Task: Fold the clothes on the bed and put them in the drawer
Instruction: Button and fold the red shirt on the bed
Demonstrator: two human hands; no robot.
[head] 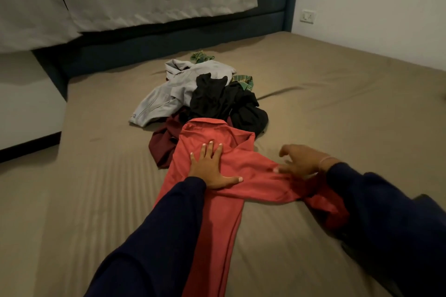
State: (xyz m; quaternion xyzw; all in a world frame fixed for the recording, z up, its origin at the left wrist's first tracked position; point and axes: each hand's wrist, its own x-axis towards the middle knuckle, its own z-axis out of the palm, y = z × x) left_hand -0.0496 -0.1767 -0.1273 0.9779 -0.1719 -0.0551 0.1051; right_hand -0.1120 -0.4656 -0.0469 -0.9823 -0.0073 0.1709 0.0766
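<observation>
Your left hand presses flat, fingers spread, on the red shirt; your right hand hovers loosely open, fingertips touching its sleeve; the clothes pile lies beyond your fingertips.

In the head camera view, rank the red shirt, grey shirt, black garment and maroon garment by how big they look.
1. red shirt, though it lies nearest the camera
2. grey shirt and black garment, too alike to rank
3. maroon garment, partly covered

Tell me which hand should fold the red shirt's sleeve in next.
Right, probably. The right hand is at the sleeve of the red shirt, which sticks out rightward, while the left hand lies flat on its body.
</observation>
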